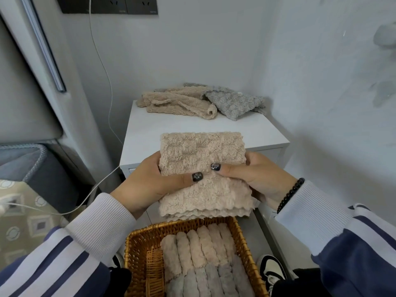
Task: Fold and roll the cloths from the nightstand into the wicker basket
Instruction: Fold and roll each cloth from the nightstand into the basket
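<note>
1. Folded fluffy beige cloth (203, 168) at frame centre, gripped by left hand (150, 185) and right hand (259, 179), thumbs pressing on top.
2. Below: brown wicker basket (135, 254) holding rolled cloths (199, 254).
3. Above: loose beige and grey cloths (192, 101) piled on white nightstand (246, 129).

A white cable (102, 67) hangs down the wall from black wall sockets (109, 5). A patterned bedspread (23, 219) lies at left. Black-and-white sneakers (272, 271) stand on the floor.
</note>
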Motion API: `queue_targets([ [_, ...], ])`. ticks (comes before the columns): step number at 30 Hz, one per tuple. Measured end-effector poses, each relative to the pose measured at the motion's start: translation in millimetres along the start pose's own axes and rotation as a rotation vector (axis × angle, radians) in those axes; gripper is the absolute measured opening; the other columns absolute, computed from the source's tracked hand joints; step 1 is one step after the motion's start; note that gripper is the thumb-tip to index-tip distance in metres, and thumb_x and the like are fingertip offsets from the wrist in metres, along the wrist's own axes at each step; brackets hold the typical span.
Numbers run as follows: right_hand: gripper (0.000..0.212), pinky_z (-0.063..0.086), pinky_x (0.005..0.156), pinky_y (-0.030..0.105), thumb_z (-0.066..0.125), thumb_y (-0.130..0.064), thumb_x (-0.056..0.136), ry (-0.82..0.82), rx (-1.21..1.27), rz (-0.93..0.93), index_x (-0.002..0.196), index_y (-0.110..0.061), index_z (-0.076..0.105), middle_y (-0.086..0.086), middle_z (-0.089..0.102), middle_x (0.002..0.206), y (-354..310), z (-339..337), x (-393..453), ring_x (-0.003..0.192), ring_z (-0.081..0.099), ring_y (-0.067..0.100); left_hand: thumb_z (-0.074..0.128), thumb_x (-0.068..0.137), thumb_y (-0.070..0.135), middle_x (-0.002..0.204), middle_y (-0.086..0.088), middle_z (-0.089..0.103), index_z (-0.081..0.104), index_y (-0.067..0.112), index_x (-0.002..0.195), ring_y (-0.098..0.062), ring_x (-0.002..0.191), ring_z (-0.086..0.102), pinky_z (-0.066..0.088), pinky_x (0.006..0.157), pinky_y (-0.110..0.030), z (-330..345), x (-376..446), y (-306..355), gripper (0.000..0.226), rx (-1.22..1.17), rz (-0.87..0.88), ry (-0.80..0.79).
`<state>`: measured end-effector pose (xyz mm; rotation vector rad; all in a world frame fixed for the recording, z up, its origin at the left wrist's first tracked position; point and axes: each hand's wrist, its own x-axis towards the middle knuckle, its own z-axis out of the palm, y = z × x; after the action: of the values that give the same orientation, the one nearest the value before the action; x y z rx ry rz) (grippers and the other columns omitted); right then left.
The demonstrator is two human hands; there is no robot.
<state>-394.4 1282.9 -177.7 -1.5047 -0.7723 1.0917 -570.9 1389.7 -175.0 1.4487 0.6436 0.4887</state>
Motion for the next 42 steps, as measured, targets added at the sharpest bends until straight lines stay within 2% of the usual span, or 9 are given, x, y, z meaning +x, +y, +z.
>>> queue_targets([
  [7,0.025,0.059,0.074,0.028,0.07,0.0,0.076,-0.037,0.163,0.026,0.099,-0.008,0.066,0.01,0.074,0.098,-3,-1,-1,0.086,0.072,0.02,0.068,0.077,0.006,0.097,0.0,0.076,0.063,0.017,0.108,-0.015,0.085,0.073,0.058,0.065,-0.022,-1,0,-3,0.033,-0.092,-0.023,0.046],
  [15,0.057,0.056,0.085,0.041,0.06,0.004,0.068,-0.185,0.42,0.029,0.125,0.002,0.055,0.024,0.064,0.119,-11,-7,-2,0.106,0.065,0.035,0.078,0.051,-0.002,0.105,-0.019,0.072,0.076,0.011,0.093,-0.029,0.086,0.072,0.057,0.077,-0.04,-13,3,-2,0.044,-0.394,-0.062,-0.069],
  [18,0.078,0.055,0.086,0.046,0.078,0.004,0.052,-0.259,0.498,-0.014,0.126,0.008,0.052,0.029,0.06,0.122,-9,-11,-1,0.102,0.066,0.038,0.094,0.032,0.008,0.108,-0.024,0.069,0.073,0.004,0.102,-0.033,0.088,0.072,0.061,0.07,-0.043,-19,2,-4,0.073,-0.446,-0.04,-0.14],
  [22,0.094,0.055,0.084,0.049,0.093,-0.003,0.035,-0.285,0.485,-0.067,0.12,0.011,0.054,0.031,0.061,0.119,-4,-17,2,0.1,0.066,0.039,0.088,0.041,-0.002,0.104,-0.028,0.068,0.067,-0.008,0.106,-0.036,0.083,0.072,0.059,0.058,-0.038,-22,0,-3,0.068,-0.56,-0.026,-0.233],
  [29,0.027,0.056,0.05,0.033,0.039,0.013,0.081,-0.247,0.425,-0.072,0.1,0.01,0.058,0.02,0.069,0.085,-14,-15,-4,0.068,0.069,0.027,0.07,0.051,0.001,0.103,-0.025,0.069,0.074,-0.001,0.093,-0.035,0.09,0.071,0.06,0.068,-0.04,-26,5,-4,0.041,-0.607,-0.003,-0.234],
  [32,0.036,0.06,0.074,0.043,0.05,-0.007,0.057,-0.26,0.479,-0.02,0.082,0.01,0.071,0.025,0.068,0.101,-12,-15,-3,0.088,0.068,0.034,0.053,0.059,0.013,0.096,-0.027,0.068,0.072,-0.006,0.082,-0.037,0.085,0.07,0.06,0.07,-0.042,-28,5,-1,0.035,-0.626,-0.052,-0.216],
  [35,0.021,0.053,0.088,0.04,0.062,-0.016,0.062,-0.202,0.342,-0.009,0.065,0.001,0.074,0.026,0.068,0.108,-11,-8,0,0.101,0.066,0.034,0.062,0.067,0.026,0.092,-0.019,0.067,0.072,0.005,0.074,-0.031,0.082,0.065,0.058,0.07,-0.037,-27,8,-4,0.024,-0.38,-0.076,-0.147],
  [38,0.019,0.054,0.068,0.023,0.088,-0.025,0.055,-0.118,-0.086,-0.096,0.06,-0.017,0.071,0.006,0.071,0.081,1,-4,6,0.078,0.066,0.017,0.077,0.049,0.023,0.086,-0.012,0.067,0.069,0.018,0.068,-0.024,0.074,0.062,0.053,0.057,-0.027,-30,13,-17,0.021,-0.118,-0.088,-0.13],
  [42,0.041,0.051,0.073,0.027,0.087,-0.024,0.052,-0.142,-0.353,-0.097,0.085,-0.025,0.063,-0.01,0.063,0.086,13,-1,13,0.078,0.058,0.01,0.096,0.029,0.02,0.111,-0.009,0.069,0.074,0.024,0.091,-0.026,0.097,0.069,0.059,0.073,-0.034,-47,18,-27,0.066,-0.011,-0.108,-0.174],
])
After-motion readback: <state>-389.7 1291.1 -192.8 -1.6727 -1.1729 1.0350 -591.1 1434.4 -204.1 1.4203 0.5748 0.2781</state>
